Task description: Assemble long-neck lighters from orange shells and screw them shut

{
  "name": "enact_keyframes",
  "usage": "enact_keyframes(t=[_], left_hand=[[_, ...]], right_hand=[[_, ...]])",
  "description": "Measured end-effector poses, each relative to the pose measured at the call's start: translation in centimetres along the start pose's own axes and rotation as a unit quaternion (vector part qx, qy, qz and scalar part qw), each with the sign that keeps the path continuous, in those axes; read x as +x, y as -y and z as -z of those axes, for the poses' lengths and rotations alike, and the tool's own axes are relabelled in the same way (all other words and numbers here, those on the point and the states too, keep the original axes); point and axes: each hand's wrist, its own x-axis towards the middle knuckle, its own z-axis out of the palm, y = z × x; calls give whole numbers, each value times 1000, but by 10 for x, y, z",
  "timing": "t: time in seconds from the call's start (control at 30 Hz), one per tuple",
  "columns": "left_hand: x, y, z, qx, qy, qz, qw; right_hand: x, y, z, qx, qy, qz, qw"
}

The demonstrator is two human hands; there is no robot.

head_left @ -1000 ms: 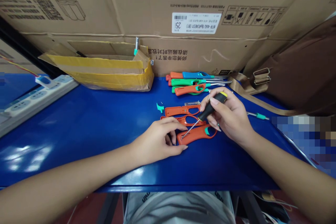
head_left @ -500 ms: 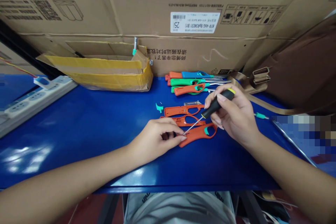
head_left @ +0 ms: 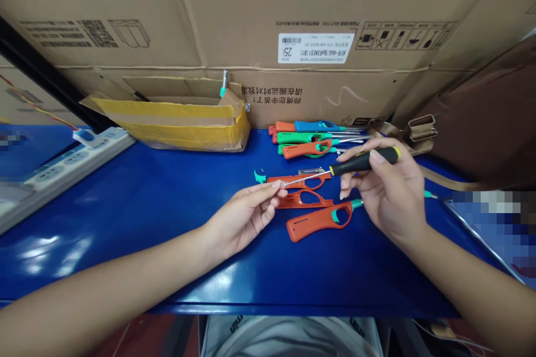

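Note:
My right hand (head_left: 391, 189) holds a screwdriver (head_left: 364, 162) by its black and yellow handle, the thin shaft pointing left. At the far end of the shaft, my left hand (head_left: 247, 206) pinches the tip between thumb and forefinger; whether a tiny screw sits there I cannot make out. Below both hands lies an orange lighter (head_left: 312, 223) with a green trigger, on the blue table. Just behind it rest two opened orange shell halves, the nearer half (head_left: 299, 198) and the farther half (head_left: 307, 181). A loose green trigger (head_left: 260, 177) lies beside the farther one.
Several long lighters (head_left: 310, 142) are piled at the back. A taped cardboard box (head_left: 180, 122) stands back left, near a white power strip (head_left: 67, 159). On the right are a brown bag (head_left: 481, 117) and its strap. A large carton (head_left: 234, 17) walls off the back.
Both hands have lifted off the orange lighter with the screwdriver, whose shaft now lies flatter. My left fingers have moved up to its tip. The view has tilted upward slightly.

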Motion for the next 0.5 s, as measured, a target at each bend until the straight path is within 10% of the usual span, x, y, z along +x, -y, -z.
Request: enact_keyframes(t=[0.5], left_hand=[[0,-1,-1,-92,-16,13,996]], right_hand=[[1,-13,4,-3,46,40,998]])
